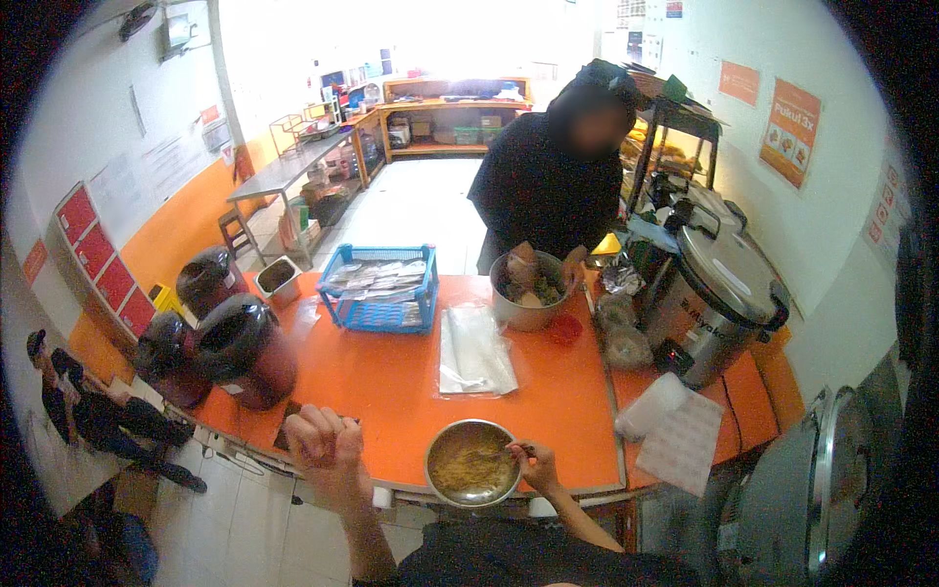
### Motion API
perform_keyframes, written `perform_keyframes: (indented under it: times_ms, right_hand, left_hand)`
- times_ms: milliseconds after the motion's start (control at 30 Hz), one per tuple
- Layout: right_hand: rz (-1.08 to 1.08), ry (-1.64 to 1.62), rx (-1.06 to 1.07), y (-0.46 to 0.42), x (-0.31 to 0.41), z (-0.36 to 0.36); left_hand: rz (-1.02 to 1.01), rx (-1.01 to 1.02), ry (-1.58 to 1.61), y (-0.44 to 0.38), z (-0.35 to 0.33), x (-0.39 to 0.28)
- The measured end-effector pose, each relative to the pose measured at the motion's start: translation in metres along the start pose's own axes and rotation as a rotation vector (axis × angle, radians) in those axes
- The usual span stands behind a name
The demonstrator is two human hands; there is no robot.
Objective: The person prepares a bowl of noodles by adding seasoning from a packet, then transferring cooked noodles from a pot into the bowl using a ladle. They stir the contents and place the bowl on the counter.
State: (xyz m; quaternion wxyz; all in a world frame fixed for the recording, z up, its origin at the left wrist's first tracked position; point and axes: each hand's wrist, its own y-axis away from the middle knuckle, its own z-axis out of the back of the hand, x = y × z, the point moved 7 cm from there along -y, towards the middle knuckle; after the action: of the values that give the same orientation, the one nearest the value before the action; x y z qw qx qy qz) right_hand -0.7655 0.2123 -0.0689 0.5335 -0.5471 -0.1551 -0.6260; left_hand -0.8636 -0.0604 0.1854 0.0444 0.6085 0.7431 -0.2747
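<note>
A round steel bowl (432,464) with a yellowish-brown food mass in it rests at the near edge of the orange table (381,381). At the bowl's right rim, my right hand (535,464) is closed on the handle of a utensil whose far end lies over the food; its kind cannot be told. Raised to the left of the bowl, apart from it, is my left hand (326,440) with its fingers curled; a small dark thing shows by the fingertips, and whether it is held cannot be told. Beyond the bowl lies a stack of clear plastic bags (473,352).
Across the table a person in dark clothes (550,183) has a hand at a metal pot (530,315) of food. A blue plastic basket (378,323) holds packets. Dark lidded jars (246,352) stand left; a large Miyako rice cooker (704,308) and wrapping paper (682,444) are right.
</note>
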Motion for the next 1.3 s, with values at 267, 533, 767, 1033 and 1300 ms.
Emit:
perform_keyframes:
  times_ms: [267, 533, 767, 1033, 1300]
  right_hand:
    - [0.019, -0.11, -0.103, 0.003, -0.007, 0.004]
    - [-0.055, -0.013, -0.046, -0.005, -0.004, 0.005]
    - [0.005, 0.032, -0.052, -0.011, 0.019, -0.006]
    - [-0.038, 0.026, -0.079, -0.003, -0.001, -0.005]
    - [0.058, 0.148, -0.148, -0.025, -0.001, 0.011]
  left_hand:
    - [-0.404, 0.418, -0.13, -0.055, -0.015, -0.124]
    - [-0.737, 0.064, -2.227, -0.138, 0.047, -0.12]
    - [-0.323, -0.101, -2.326, -0.108, 0.135, -0.065]
    - [-0.231, 0.003, -1.919, -0.079, 0.145, -0.009]
    - [0.243, 0.357, -1.106, -0.027, 0.089, 0.007]
